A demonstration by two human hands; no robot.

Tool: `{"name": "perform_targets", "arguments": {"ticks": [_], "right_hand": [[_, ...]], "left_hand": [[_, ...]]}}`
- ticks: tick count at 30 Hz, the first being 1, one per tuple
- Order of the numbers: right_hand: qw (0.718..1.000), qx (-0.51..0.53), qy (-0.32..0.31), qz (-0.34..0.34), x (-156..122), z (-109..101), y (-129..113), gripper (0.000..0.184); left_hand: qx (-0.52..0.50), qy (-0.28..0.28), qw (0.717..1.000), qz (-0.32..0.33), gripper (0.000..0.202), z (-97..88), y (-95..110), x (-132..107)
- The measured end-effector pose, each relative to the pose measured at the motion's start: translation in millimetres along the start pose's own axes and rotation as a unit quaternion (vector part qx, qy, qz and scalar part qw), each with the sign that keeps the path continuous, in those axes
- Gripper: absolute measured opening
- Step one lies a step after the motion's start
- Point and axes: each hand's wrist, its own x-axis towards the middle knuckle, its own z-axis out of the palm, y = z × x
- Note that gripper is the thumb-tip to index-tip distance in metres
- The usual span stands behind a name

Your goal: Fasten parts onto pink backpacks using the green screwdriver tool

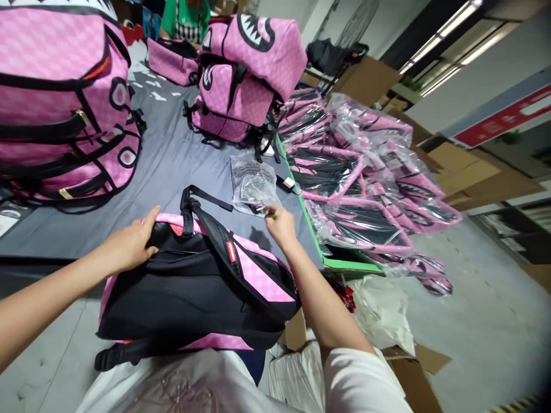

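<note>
The left hand [140, 238] grips the edge of a backpack [181, 292], which sits below and between both hands. The right hand [282, 226], fingers curled, pinches a small dark item [271, 213], just beside a clear bag [253, 179].

Light strips [447, 29] glow upper right; plastic wrap [365, 223] glares; edges stretched, blurred.

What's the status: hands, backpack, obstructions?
Left hand gripping backpack. Right hand pinching small item, unclear what. Backpack at table edge. Clear bag beside right hand, possibly in the way.
</note>
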Motion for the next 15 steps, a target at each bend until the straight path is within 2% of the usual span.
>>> {"name": "perform_targets", "arguments": {"ticks": [3,6,10,15], "right_hand": [[0.994,-0.062,-0.079,0.029,43.2,34.3,19.8,0.031],[0.993,-0.086,-0.077,0.029,65.9,53.8,21.8,0.04],[0.99,-0.12,-0.071,0.004,82.4,61.0,19.5,0.049],[0.984,-0.153,-0.078,-0.048,85.6,65.4,19.4,0.036]], "left_hand": [[-0.007,0.004,1.0,-0.002,0.091,3.7,-1.2,1.5],[-0.013,0.01,1.0,0.0,0.091,6.3,-1.6,3.0],[-0.026,0.018,0.999,-0.004,0.091,9.9,-3.7,5.5],[-0.035,0.016,0.999,-0.002,0.09,12.3,-6.0,6.5]]}}
